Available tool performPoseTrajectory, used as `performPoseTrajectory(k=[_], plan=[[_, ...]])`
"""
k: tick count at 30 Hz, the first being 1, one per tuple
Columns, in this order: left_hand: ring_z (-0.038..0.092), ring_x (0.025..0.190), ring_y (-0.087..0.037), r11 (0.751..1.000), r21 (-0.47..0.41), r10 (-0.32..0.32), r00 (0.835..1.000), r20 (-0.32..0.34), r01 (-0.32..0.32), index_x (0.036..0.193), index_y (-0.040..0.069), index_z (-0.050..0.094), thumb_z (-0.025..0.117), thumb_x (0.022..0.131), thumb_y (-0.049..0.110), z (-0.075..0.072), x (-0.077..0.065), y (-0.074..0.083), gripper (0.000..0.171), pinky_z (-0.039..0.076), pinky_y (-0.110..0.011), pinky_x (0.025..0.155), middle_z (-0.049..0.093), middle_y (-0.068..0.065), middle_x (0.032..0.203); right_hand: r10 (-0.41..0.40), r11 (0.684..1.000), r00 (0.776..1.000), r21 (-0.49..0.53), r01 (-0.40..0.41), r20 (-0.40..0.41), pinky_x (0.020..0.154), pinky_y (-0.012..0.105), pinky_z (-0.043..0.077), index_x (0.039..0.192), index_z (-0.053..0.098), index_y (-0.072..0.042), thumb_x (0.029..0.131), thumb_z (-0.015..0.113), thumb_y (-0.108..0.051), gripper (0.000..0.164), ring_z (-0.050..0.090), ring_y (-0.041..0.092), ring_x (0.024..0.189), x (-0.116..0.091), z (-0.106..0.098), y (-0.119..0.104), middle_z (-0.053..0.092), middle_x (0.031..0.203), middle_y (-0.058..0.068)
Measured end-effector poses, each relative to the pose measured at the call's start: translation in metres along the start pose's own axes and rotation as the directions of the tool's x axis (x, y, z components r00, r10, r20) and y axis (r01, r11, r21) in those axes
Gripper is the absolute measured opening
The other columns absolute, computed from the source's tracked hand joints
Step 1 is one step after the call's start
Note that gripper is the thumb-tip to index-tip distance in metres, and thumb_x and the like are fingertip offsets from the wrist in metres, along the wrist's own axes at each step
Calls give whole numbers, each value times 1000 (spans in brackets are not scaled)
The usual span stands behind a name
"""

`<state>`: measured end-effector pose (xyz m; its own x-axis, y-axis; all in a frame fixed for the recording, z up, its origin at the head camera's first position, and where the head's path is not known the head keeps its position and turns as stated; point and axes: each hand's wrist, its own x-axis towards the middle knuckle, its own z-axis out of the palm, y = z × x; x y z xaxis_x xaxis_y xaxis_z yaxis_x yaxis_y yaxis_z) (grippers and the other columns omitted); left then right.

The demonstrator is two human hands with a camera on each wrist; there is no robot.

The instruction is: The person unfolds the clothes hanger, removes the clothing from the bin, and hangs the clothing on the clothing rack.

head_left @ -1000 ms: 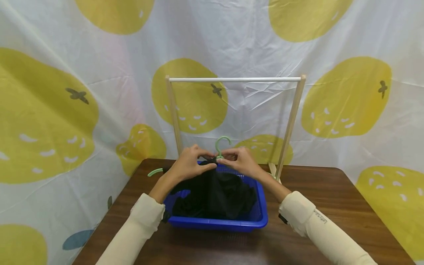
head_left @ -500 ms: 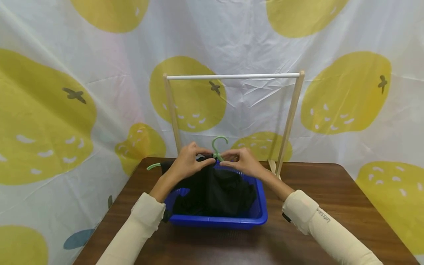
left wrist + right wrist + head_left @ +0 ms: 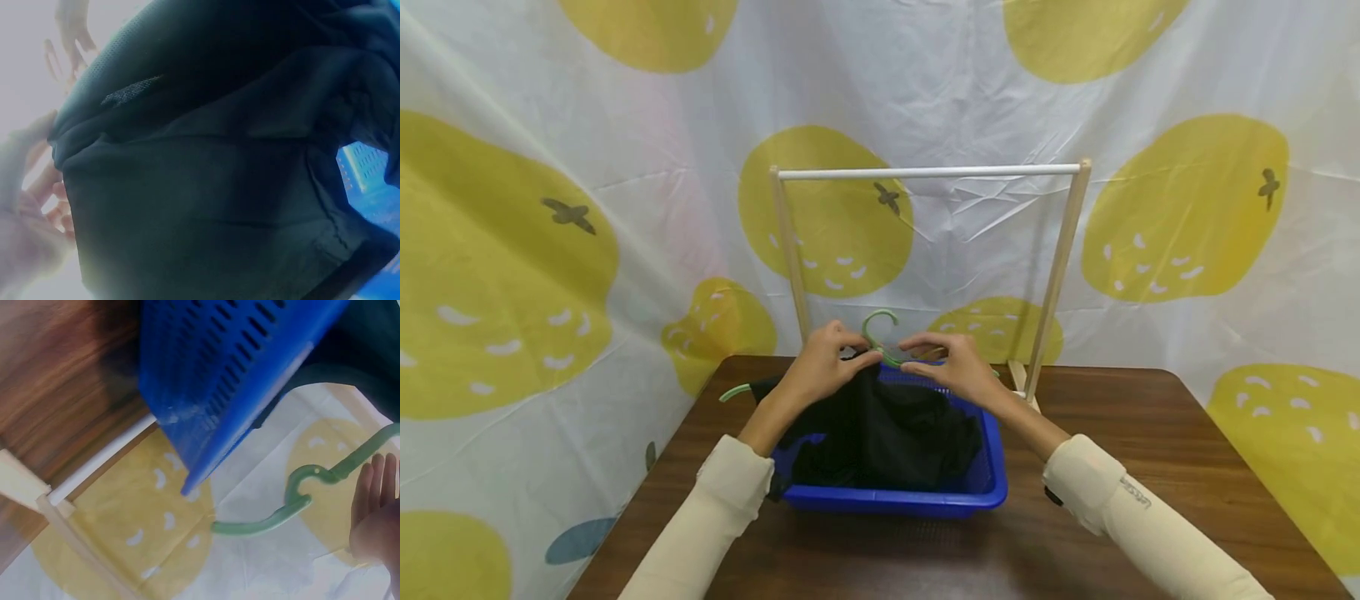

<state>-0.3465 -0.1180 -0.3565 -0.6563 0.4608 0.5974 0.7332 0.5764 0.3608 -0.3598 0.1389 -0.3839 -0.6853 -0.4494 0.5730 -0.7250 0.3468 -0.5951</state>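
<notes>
A black garment [image 3: 917,433] droops from the left hand into the blue basket, partly on a green hanger [image 3: 880,315]. The left hand [image 3: 823,367] pinches the garment's edge close to the hanger's neck. One hanger end pokes out of the cloth at far left. Opposite, the right hand [image 3: 958,367] has its fingers extended and its thumb tip right at the hanger's bare arm. In the right wrist view, those straight fingers [image 3: 375,487] lie beside the hanger's notched arm [image 3: 256,525]. Dark cloth [image 3: 187,200] fills most of the left wrist view.
The slotted blue basket [image 3: 895,500] stands on a brown wooden table [image 3: 1120,467]. Behind it rises a wooden rack with a white rail [image 3: 925,172]. A white curtain [image 3: 970,75] printed with yellow fruit hangs around the table.
The hanger and its hook have shifted left and tilted, and the left hand has moved slightly left with the garment. The right hand stays nearly in place, now by the hanger's arm.
</notes>
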Motion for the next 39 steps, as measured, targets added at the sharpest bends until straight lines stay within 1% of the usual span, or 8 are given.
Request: performPoseTrajectory(k=[4,9,15,21,24,29,33,39], plan=[[53,78,-19,999,6,-35,999,-27,35,92,10,84,82,92,25,-8,-4,-5,16,45,-35,73,67,-4,86,-31,999,999,-37,30,-30,76,34,61,113,80,-11,87,85,-15,27,76,20,89,-12,-9,3,79,105,3],[56,82,-24,997,-23,-81,994,-71,80,97,7,84,83,91,25,-17,-10,-9,18,47,-37,76,66,-6,88,-19,993,999,-118,23,38,67,29,59,104,82,-8,88,85,-15,18,75,15,79,-25,-14,13,79,92,0],[57,82,-36,995,-56,-84,990,-117,78,96,5,83,83,91,23,-23,-15,-12,19,43,-37,74,63,-8,86,132,965,988,-237,-112,74,68,28,58,102,81,-4,90,83,-15,17,75,16,79,-36,-6,33,79,90,4],[54,75,-33,994,-71,-96,982,-163,86,93,4,83,85,89,20,-27,-18,-15,17,41,-34,69,63,-8,82,265,899,957,-389,-202,116,75,41,60,105,79,-3,83,89,-19,29,75,22,82,-38,6,36,79,89,7],[52,70,-27,993,-77,-102,979,-174,89,92,4,83,85,88,20,-29,-19,-16,17,42,-32,63,63,-8,80,309,881,942,-412,-232,131,77,43,60,105,79,-5,78,92,-15,32,75,21,81,-38,9,37,78,84,6],[56,73,-19,987,-111,-134,977,-165,116,95,5,84,85,89,20,-35,-23,-17,17,46,-31,64,65,-7,82,325,899,936,-353,-260,138,73,39,60,105,80,-5,78,90,-7,29,75,20,79,-39,6,39,78,83,7],[58,79,-21,983,-124,-156,977,-146,139,97,6,84,84,89,20,-39,-27,-22,17,47,-33,70,65,-6,84,374,915,916,-218,-339,144,65,34,61,109,78,0,83,84,-1,27,75,22,73,-39,-7,42,78,87,13],[55,80,-23,984,-109,-152,982,-115,140,96,7,84,84,89,21,-45,-34,-26,15,44,-37,75,63,-4,83,453,891,876,-66,-449,165,71,39,62,121,72,7,89,79,1,33,77,30,84,-34,-30,42,77,104,22]])
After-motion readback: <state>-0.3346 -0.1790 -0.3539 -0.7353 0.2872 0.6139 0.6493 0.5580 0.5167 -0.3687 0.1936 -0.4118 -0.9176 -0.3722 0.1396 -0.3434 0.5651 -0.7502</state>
